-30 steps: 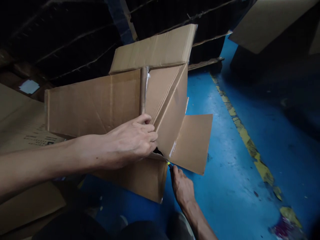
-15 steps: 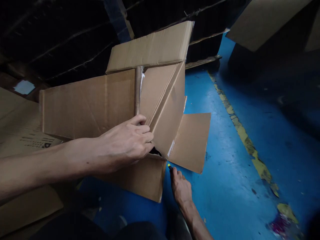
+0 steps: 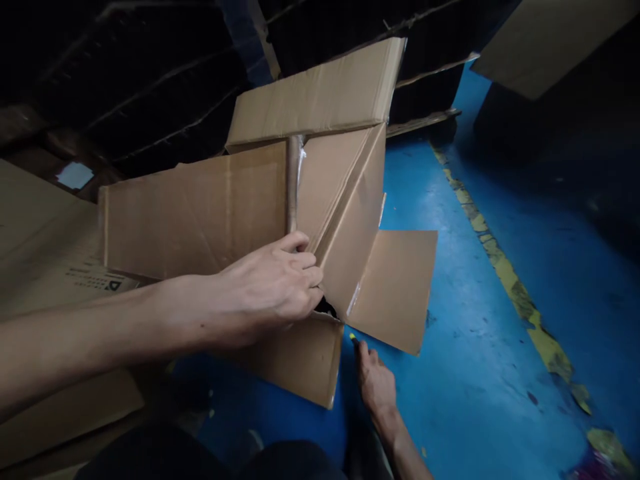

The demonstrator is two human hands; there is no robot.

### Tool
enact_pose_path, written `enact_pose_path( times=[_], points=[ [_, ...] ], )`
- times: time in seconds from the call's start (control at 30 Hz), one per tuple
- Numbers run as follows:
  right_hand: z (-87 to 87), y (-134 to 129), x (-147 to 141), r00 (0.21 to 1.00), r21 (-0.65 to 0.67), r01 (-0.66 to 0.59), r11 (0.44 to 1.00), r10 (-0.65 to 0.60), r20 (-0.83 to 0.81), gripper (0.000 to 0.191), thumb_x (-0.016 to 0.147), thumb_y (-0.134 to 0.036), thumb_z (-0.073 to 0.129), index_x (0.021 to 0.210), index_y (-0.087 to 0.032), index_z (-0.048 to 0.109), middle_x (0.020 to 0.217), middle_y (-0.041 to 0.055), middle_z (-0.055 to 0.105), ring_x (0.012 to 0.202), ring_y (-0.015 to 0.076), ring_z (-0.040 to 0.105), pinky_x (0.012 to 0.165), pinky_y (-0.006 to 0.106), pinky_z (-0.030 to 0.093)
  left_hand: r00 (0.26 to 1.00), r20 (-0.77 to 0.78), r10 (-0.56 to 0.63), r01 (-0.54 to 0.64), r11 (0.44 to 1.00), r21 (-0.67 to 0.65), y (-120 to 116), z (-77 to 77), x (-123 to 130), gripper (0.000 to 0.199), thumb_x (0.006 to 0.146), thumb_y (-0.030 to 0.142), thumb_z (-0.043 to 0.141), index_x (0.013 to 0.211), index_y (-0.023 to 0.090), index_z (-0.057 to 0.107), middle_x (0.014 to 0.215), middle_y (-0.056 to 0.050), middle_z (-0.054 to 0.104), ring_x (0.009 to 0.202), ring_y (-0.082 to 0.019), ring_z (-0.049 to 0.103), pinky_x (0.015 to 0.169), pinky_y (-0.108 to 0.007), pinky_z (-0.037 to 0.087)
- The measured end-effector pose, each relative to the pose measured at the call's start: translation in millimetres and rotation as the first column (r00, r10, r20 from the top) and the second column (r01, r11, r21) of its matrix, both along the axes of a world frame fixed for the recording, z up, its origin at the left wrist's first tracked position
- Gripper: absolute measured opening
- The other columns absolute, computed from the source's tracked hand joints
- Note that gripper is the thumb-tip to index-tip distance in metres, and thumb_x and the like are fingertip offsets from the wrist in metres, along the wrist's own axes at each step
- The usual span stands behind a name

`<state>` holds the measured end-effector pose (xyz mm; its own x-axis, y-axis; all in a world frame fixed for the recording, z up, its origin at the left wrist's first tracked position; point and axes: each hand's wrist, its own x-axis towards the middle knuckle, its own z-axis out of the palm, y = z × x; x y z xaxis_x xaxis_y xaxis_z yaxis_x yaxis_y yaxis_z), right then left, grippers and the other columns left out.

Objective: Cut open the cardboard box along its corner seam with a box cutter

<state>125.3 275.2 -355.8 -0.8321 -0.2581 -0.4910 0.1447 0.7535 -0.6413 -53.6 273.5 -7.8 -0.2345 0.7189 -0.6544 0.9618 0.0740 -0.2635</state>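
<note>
A brown cardboard box (image 3: 345, 233) stands tilted with its flaps spread outward. My left hand (image 3: 275, 283) is closed on the box's edge, at the lower end of the taped seam. Beside it a dark gap shows in the box. Below the lower right corner, my right hand (image 3: 376, 380) is closed around a small dark tool (image 3: 354, 339) with a yellow-green tip. That tip is just under the corner, slightly apart from the cardboard. One flap (image 3: 400, 287) reaches right over the blue floor, and another (image 3: 295, 360) hangs below my left hand.
Dark wrapped stacks (image 3: 165, 80) rise behind the box. Printed cardboard (image 3: 55, 267) lies at the left, with more at the lower left. A worn yellow line (image 3: 510, 280) crosses the blue floor (image 3: 465, 333). Another cardboard piece (image 3: 545, 47) is at the upper right.
The whole view has shifted, so the box and both hands appear farther right. The tool's tip has drawn slightly away from the box corner. My left hand keeps its hold.
</note>
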Motion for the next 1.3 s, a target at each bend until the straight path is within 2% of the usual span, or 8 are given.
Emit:
enact_pose_path(
  times=[0.1, 0.33, 0.53, 0.73, 1.0, 1.13, 1.3],
  points=[
    [-9.5, 6.0, 13.2, 0.999, -0.025, 0.007, 1.000, -0.006, 0.040, 0.057, 0.099, -0.009, 0.016, 0.146, -0.021, 0.046, 0.116, 0.0105, 0.064, 0.098, 0.0133, 0.071, 0.066, 0.020, 0.040, 1.000, 0.012, -0.001, 0.001, 1.000, 0.015, 2.4, 0.5, 1.6, 0.010, 0.080, 0.019, 0.067, 0.086, 0.019, 0.058, 0.083, -0.002, 0.051, 0.079, -0.020, 0.042, 0.095, -0.047, 0.034],
    [3.0, 2.4, 0.3, 0.999, -0.065, 0.034, 0.997, -0.036, -0.027, 0.052, 0.100, -0.011, 0.022, 0.144, -0.024, 0.048, 0.115, 0.0079, 0.063, 0.105, 0.0151, 0.068, 0.069, 0.021, 0.036, 0.998, 0.048, 0.037, -0.039, 0.999, 0.038, -3.0, 2.1, -0.8, 0.012, 0.082, 0.019, 0.062, 0.094, 0.019, 0.061, 0.085, -0.002, 0.054, 0.081, -0.020, 0.046, 0.097, -0.049, 0.034],
    [-4.1, -1.6, 2.9, 0.994, -0.108, 0.099, 0.989, -0.103, -0.026, 0.049, 0.102, -0.015, 0.027, 0.143, -0.026, 0.051, 0.115, 0.0054, 0.064, 0.104, 0.0136, 0.067, 0.067, 0.022, 0.032, 0.999, 0.031, 0.017, -0.018, 0.999, 0.035, -3.8, 1.5, -0.9, 0.020, 0.082, 0.017, 0.059, 0.102, 0.018, 0.063, 0.086, -0.002, 0.054, 0.082, -0.021, 0.047, 0.098, -0.049, 0.033],
    [-8.1, -1.2, 3.8, 0.988, -0.118, 0.114, 0.986, -0.125, -0.088, 0.049, 0.100, -0.012, 0.034, 0.144, -0.025, 0.052, 0.111, 0.0048, 0.066, 0.102, 0.0132, 0.068, 0.068, 0.022, 0.032, 0.999, 0.045, 0.014, -0.017, 0.998, 0.067, -4.3, 0.6, -2.7, 0.017, 0.089, 0.022, 0.053, 0.101, 0.018, 0.064, 0.086, -0.003, 0.054, 0.083, -0.021, 0.047, 0.097, -0.048, 0.033],
    [-15.4, -10.6, 7.6, 0.979, -0.111, 0.129, 0.985, -0.144, -0.146, 0.048, 0.101, -0.014, 0.031, 0.143, -0.025, 0.053, 0.111, 0.0046, 0.065, 0.102, 0.0136, 0.067, 0.069, 0.023, 0.034, 0.999, 0.046, 0.025, -0.027, 0.999, 0.045, -2.7, 1.7, -1.3, 0.016, 0.086, 0.021, 0.059, 0.100, 0.018, 0.065, 0.085, -0.002, 0.054, 0.082, -0.020, 0.048, 0.097, -0.048, 0.033],
    [-9.5, -8.2, 4.4, 0.989, -0.126, 0.118, 0.985, -0.129, -0.079, 0.049, 0.103, -0.019, 0.025, 0.145, -0.027, 0.049, 0.114, 0.0037, 0.064, 0.106, 0.0149, 0.066, 0.073, 0.024, 0.038, 0.999, 0.047, 0.027, -0.029, 0.998, 0.051, -3.4, 1.5, -1.5, 0.016, 0.084, 0.022, 0.062, 0.100, 0.018, 0.065, 0.085, -0.002, 0.054, 0.083, -0.020, 0.048, 0.098, -0.049, 0.033],
    [7.1, -11.1, -19.9, 0.997, -0.108, 0.067, 0.992, -0.069, -0.024, 0.050, 0.102, -0.017, 0.022, 0.144, -0.026, 0.048, 0.118, 0.0059, 0.062, 0.111, 0.0158, 0.065, 0.077, 0.023, 0.042, 0.999, 0.039, 0.019, -0.021, 0.999, 0.042, -1.8, 0.3, -0.1, 0.021, 0.081, 0.022, 0.065, 0.102, 0.018, 0.065, 0.085, -0.002, 0.054, 0.082, -0.020, 0.048, 0.099, -0.048, 0.033]
  ],
)
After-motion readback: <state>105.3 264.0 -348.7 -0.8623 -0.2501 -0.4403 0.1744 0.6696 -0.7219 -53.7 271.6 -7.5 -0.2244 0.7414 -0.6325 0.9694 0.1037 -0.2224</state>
